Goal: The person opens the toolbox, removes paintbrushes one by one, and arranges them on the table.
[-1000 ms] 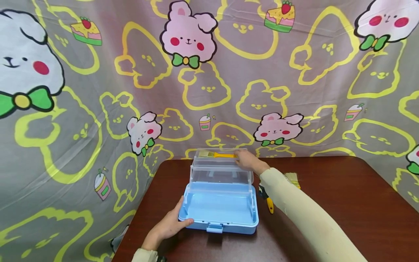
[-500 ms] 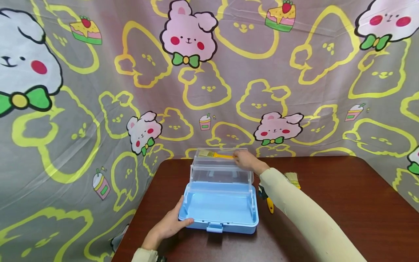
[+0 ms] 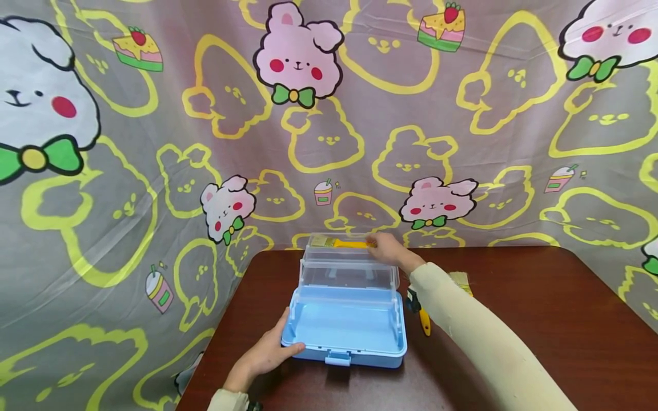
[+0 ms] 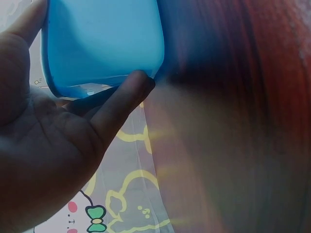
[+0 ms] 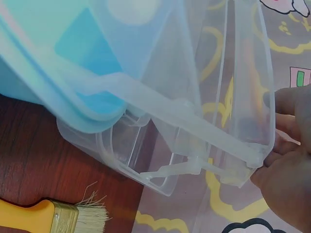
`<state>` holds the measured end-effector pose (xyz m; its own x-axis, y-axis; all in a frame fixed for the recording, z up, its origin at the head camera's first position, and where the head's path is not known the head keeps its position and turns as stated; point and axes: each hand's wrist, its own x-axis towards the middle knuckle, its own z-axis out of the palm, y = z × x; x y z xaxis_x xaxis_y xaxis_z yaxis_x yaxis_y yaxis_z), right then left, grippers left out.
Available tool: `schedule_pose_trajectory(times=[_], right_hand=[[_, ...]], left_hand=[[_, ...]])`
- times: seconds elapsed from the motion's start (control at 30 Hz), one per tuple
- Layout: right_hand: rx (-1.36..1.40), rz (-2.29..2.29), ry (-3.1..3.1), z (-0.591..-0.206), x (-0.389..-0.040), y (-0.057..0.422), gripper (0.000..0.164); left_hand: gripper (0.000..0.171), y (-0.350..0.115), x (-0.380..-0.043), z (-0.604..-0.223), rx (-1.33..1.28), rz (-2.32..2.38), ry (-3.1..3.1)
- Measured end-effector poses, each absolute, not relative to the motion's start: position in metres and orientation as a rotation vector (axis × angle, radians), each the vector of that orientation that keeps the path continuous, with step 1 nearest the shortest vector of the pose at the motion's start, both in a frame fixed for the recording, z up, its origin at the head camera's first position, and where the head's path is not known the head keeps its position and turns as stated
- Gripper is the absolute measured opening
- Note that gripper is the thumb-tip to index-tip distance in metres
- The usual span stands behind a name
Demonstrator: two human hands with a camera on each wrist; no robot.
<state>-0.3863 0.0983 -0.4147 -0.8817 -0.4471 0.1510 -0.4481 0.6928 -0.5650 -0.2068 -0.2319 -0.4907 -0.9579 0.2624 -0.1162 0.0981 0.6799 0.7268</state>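
Observation:
A light blue toolbox (image 3: 346, 358) stands open on the table, its clear upper trays (image 3: 329, 264) raised and folded back. My left hand (image 3: 267, 351) grips the front left corner, thumb at the front rim and fingers along the side; the left wrist view shows a fingertip pressed under that corner. A paintbrush (image 3: 339, 244) with a yellow handle lies along the top tray, bristles to the left. My right hand (image 3: 388, 249) reaches over the tray's right end and holds the handle's end. In the right wrist view its fingers (image 5: 286, 104) overlap the clear tray wall.
To the right of the toolbox, another yellow paintbrush (image 3: 424, 322) shows its handle; pale bristles (image 3: 459, 278) show beyond the right sleeve (image 3: 462, 314). A patterned curtain (image 3: 329, 148) hangs close behind the brown table (image 3: 540, 302).
The paintbrush handle in the top tray dips slightly, then comes back level, with my right hand at its end. My left hand stays on the toolbox corner.

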Motion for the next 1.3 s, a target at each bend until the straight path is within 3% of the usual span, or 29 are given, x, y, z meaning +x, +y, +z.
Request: schedule_pose_trajectory(times=[1.3], right_hand=[[0.745,1.181,-2.783,-0.406,-0.370,0.056,0.034]], left_hand=[[0.101,-0.235,-0.208,-0.495,0.282,1.132,2.680]])
